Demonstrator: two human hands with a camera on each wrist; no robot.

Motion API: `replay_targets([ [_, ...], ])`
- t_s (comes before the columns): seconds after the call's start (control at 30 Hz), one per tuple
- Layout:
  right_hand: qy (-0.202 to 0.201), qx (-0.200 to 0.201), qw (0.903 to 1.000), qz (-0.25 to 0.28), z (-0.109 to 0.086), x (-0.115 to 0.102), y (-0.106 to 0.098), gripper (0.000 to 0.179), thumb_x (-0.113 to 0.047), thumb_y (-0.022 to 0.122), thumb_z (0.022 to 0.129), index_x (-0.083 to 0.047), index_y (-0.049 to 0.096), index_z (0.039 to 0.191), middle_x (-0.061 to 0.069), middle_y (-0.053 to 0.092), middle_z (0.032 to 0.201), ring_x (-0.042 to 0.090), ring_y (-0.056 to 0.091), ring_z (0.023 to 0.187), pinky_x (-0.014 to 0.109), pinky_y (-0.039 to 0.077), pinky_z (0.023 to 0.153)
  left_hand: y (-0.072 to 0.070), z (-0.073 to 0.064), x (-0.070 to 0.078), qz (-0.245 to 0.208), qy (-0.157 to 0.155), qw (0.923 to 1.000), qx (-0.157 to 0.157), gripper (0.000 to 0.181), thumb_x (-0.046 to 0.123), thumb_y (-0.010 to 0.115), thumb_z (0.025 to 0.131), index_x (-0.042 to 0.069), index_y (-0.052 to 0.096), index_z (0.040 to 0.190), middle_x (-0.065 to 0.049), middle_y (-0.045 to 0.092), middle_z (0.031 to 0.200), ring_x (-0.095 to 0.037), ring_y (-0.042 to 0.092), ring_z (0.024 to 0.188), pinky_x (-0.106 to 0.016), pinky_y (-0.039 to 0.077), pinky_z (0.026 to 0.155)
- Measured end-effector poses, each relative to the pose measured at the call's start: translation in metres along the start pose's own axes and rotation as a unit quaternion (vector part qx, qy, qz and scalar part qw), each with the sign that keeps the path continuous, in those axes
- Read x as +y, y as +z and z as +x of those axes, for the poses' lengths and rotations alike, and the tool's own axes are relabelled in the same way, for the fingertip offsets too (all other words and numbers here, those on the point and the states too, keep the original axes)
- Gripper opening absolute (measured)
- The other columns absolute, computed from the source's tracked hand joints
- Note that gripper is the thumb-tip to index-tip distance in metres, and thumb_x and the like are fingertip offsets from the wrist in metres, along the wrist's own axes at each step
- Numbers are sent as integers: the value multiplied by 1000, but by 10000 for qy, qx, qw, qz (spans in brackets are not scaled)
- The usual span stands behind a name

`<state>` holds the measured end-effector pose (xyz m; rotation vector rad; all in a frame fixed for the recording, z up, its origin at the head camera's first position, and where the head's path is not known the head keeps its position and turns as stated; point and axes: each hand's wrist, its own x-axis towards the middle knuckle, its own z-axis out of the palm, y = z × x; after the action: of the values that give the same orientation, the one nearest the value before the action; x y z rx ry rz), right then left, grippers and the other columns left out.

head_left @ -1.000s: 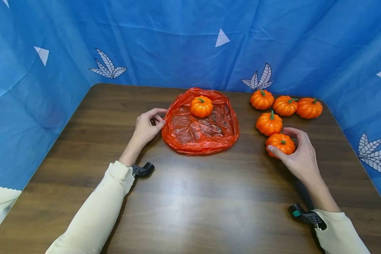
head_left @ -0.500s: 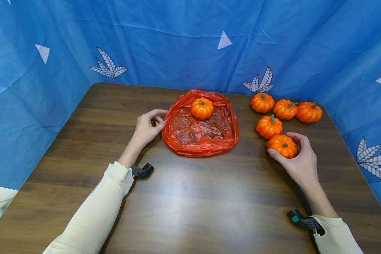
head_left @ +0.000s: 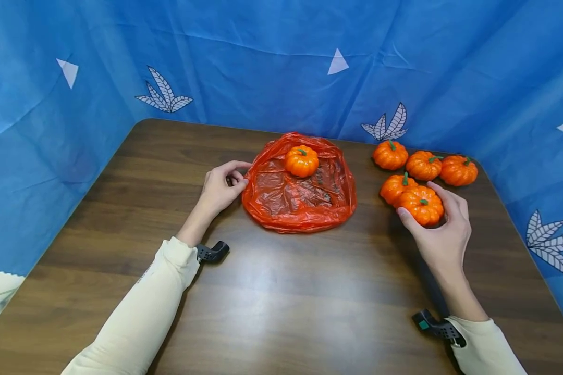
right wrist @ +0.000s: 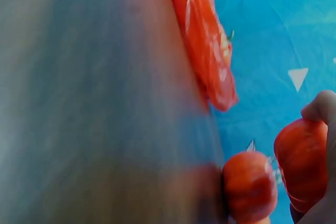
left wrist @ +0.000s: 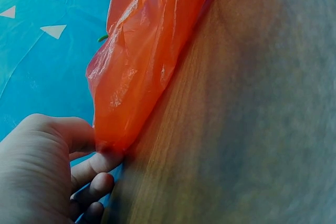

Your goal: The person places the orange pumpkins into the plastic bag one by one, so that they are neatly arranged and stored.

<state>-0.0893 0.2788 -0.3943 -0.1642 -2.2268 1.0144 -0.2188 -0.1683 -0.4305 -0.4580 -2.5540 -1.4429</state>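
Observation:
A red plastic bag (head_left: 305, 221) lies spread open on the table, with one small orange pumpkin (head_left: 302, 161) inside near its back. My left hand (head_left: 219, 188) pinches the bag's left edge between thumb and fingers; the left wrist view shows the film (left wrist: 142, 72) caught at the fingertips. Over on the right, my right hand (head_left: 445, 234) grips another small pumpkin (head_left: 421, 205) by its sides, raised above the table. That pumpkin partly covers a second one (head_left: 392, 188) in the head view. In the right wrist view the held pumpkin (right wrist: 303, 163) shows higher than its neighbour (right wrist: 249, 186).
Three more pumpkins stand in a row at the back right: a left one (head_left: 390, 154), a middle one (head_left: 423, 165) and a right one (head_left: 458, 170). A blue curtain (head_left: 272, 73) hangs round the back and sides of the wooden table (head_left: 281, 291).
My right hand has closed round the front pumpkin and lifted it off the table, so it now overlaps the one behind. The left hand keeps its pinch on the bag.

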Motion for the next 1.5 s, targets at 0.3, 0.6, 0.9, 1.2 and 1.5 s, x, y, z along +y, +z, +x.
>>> replay_targets([
  [0.3,143,-216,9993,281,17,-29,30,72,-23,94,75,-18,63,140,0,63,138,4,53,119,19,39,101,3,0,0,-4,-64,10000,-22,34,7,71,93,13,74,126,-7,70,85,-20,59,77,-23,46,70],
  [0.6,292,-506,9972,465,15,-41,52,71,-28,92,78,-20,60,141,-2,63,138,7,54,119,21,43,100,1,-2,-2,28,-70,10000,-20,34,7,70,93,13,74,126,-7,70,84,-20,59,77,-23,46,70],
  [0.9,283,-924,9915,865,25,-73,83,71,-31,91,80,-15,57,141,0,64,137,11,57,121,23,46,99,-3,-3,-2,32,-87,10000,-14,34,8,70,93,13,74,127,-6,70,85,-21,59,78,-24,46,71],
  [1.2,-28,-1277,9852,1140,24,-102,125,69,-35,90,81,-12,58,137,2,68,131,12,64,116,27,52,98,-2,0,1,79,-97,9999,-62,36,5,69,93,13,74,128,-8,71,86,-20,59,78,-26,45,72],
  [1.5,-285,-1622,9760,1426,25,-137,157,70,-40,88,83,-14,55,139,1,64,134,13,61,118,36,55,102,-1,0,2,21,-88,10000,-41,37,4,70,92,13,74,127,-7,72,85,-19,59,77,-23,44,70],
])
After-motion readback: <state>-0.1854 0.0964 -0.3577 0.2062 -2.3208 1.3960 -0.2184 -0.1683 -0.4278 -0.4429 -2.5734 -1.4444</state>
